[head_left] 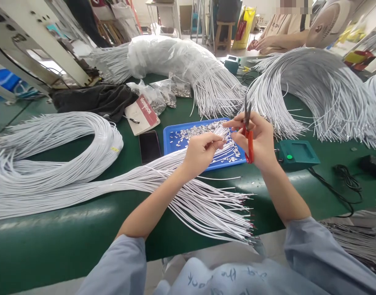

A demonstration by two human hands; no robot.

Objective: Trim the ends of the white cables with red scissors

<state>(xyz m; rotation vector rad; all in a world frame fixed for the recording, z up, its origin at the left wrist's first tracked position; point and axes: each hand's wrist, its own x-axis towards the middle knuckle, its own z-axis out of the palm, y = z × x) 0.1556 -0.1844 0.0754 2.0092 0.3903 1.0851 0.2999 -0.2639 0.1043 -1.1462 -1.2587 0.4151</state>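
My left hand pinches the end of a white cable above the blue tray. Small silvery metal pieces lie scattered in that tray. In my right hand is a pair of scissors with red handles, its dark blades pointing up and away from the cable end. The thumb and forefinger of this hand reach toward the left fingertips; whether they touch the cable I cannot tell. A bundle of white cables runs from the left under my left forearm, its loose ends fanned out near the table's front edge.
A looped cable bundle lies at left, beside a phone and a notebook. Larger bundles, one in plastic wrap, stand behind. A green device with a black cord sits right. Another person sits beyond.
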